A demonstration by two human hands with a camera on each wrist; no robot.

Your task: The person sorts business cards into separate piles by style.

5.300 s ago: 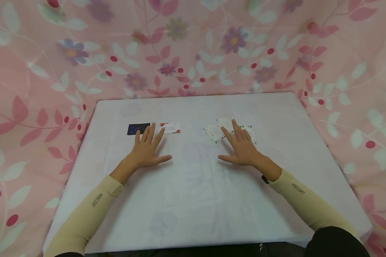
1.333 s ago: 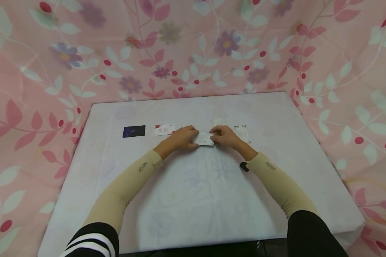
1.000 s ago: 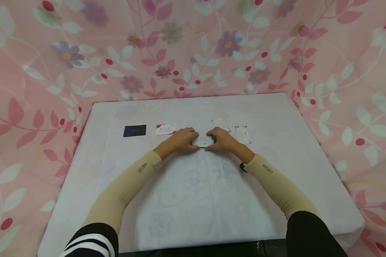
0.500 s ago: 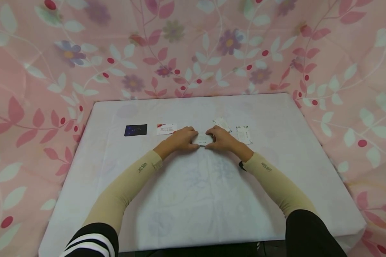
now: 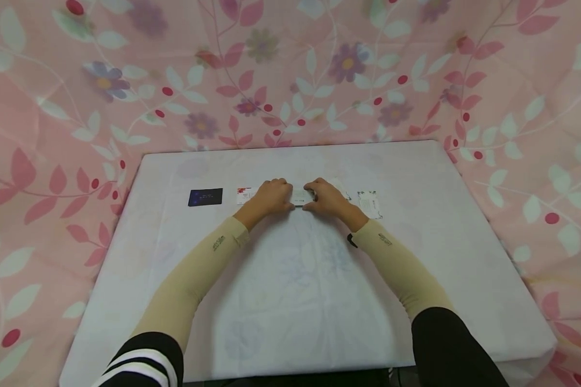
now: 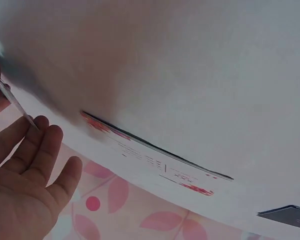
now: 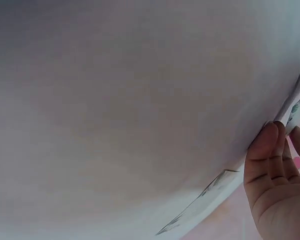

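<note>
Near the middle of the table, a white business card with a green leaf print lies between my two hands. My left hand grips its left end, thumb toward me and fingers beyond. At the other end my right hand holds it the same way, fingers curled. The left wrist view shows the fingers at the card's thin edge. In the right wrist view, fingertips pinch the card. Just left is a white card with red flowers, partly hidden by my left hand.
A dark blue card lies farther left on the white-clothed table. Right of my hands lies a leaf-bordered white card; another white card shows partly behind my right hand. A pink floral curtain surrounds the table's back and sides.
Earlier both hands were spread flat; since then they took one leaf-bordered card from the right group. In the last half second both hands shifted it away from me and slightly left.
</note>
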